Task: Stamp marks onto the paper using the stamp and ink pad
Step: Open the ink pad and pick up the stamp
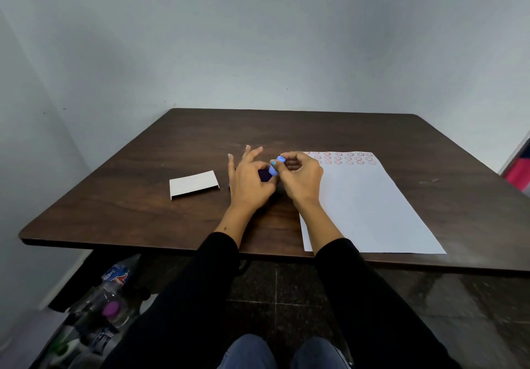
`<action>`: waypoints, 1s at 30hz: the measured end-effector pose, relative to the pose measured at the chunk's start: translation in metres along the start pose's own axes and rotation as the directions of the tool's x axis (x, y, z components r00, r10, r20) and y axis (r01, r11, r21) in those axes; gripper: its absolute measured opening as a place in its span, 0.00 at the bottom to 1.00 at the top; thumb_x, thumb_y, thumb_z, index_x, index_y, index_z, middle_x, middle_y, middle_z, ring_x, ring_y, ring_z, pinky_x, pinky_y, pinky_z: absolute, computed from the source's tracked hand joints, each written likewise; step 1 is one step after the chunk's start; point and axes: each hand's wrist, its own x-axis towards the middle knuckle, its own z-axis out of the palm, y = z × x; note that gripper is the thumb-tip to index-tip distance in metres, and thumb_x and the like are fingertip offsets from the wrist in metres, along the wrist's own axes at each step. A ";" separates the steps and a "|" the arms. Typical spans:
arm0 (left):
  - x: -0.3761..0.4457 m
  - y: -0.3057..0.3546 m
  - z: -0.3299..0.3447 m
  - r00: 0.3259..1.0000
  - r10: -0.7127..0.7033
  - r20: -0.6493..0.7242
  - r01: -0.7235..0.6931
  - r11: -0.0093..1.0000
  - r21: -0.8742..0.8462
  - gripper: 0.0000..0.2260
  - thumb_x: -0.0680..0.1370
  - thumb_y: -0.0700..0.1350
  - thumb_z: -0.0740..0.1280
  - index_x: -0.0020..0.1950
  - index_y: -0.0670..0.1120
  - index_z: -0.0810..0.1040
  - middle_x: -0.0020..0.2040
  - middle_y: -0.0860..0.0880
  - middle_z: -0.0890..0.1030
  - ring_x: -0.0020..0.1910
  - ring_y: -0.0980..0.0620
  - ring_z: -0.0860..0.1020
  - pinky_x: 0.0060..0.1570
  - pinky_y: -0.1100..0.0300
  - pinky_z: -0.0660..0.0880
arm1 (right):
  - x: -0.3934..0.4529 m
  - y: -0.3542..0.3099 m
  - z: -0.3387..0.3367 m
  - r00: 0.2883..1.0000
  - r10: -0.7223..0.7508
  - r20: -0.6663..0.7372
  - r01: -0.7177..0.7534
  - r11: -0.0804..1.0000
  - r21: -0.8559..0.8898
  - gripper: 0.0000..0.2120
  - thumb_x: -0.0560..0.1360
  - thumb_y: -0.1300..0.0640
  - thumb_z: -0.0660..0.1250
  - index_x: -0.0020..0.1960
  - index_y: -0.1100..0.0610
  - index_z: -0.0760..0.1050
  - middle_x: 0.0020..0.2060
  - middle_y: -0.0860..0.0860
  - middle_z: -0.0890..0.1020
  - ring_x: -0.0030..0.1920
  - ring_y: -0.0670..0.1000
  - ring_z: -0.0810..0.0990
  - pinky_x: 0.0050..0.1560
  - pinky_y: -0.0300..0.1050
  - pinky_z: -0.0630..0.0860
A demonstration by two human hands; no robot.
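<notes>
While both hands meet near the middle of the frame, the right hand (301, 176) has its fingers (289, 165) closed around a small light blue stamp (279, 163). The left hand (249, 179) pinches something dark blue, likely the ink pad (264, 175), with thumb and first finger, and its other fingers spread apart. Most of that dark thing is hidden.

The paper (367, 205) lies on the surface (143, 196) at the right, with rows of red smiley marks (344, 158) along its top edge. A white box sleeve (193, 188) sits to the left.

The stamp could miss the small pad and pick up too little ink, so the next mark looks faint. Wet ink could rub onto the fingers and smear the paper. The right wrist rests over the paper's left edge, so it could push the sheet crooked.
</notes>
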 end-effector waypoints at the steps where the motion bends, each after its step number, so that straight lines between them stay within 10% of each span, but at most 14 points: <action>1: 0.000 0.000 0.000 1.000 0.000 0.003 0.000 1.000 -0.003 0.09 0.71 0.45 0.71 0.48 0.44 0.83 0.70 0.48 0.72 0.75 0.50 0.59 0.73 0.48 0.38 | 0.000 0.001 0.000 1.000 0.002 0.003 -0.002 1.000 0.010 0.06 0.67 0.59 0.75 0.43 0.55 0.81 0.34 0.46 0.81 0.33 0.39 0.80 0.36 0.27 0.76; 11: -0.001 0.003 -0.001 0.997 0.037 0.074 -0.041 0.998 0.050 0.11 0.71 0.53 0.71 0.49 0.49 0.84 0.76 0.47 0.60 0.78 0.47 0.46 0.70 0.47 0.29 | 0.010 -0.002 -0.004 0.988 0.126 -0.085 -0.095 0.949 0.301 0.09 0.73 0.65 0.68 0.53 0.61 0.80 0.43 0.54 0.83 0.42 0.48 0.83 0.47 0.36 0.79; 16: -0.004 0.003 0.002 0.969 0.132 0.211 -0.167 0.974 0.156 0.15 0.69 0.60 0.70 0.52 0.57 0.83 0.78 0.50 0.53 0.76 0.47 0.35 0.65 0.43 0.23 | 0.017 -0.010 -0.017 0.915 0.391 0.101 -0.311 0.522 0.794 0.07 0.74 0.68 0.65 0.52 0.65 0.78 0.44 0.60 0.82 0.42 0.53 0.84 0.44 0.42 0.82; 21: -0.003 0.001 0.005 0.965 0.078 0.249 -0.120 0.980 0.160 0.23 0.66 0.65 0.70 0.58 0.58 0.79 0.79 0.50 0.51 0.76 0.49 0.34 0.65 0.40 0.24 | 0.014 -0.013 -0.026 0.846 0.372 0.382 -0.438 0.078 0.895 0.04 0.74 0.67 0.65 0.49 0.65 0.76 0.43 0.61 0.84 0.41 0.56 0.86 0.40 0.43 0.83; 30: 0.011 -0.050 -0.035 0.971 0.048 0.236 -0.165 0.845 0.508 0.55 0.57 0.82 0.52 0.75 0.47 0.60 0.77 0.49 0.59 0.78 0.51 0.45 0.71 0.40 0.31 | 0.013 -0.013 -0.028 0.815 0.347 0.464 -0.467 -0.081 0.881 0.10 0.72 0.63 0.68 0.53 0.65 0.77 0.42 0.60 0.86 0.42 0.56 0.86 0.44 0.44 0.83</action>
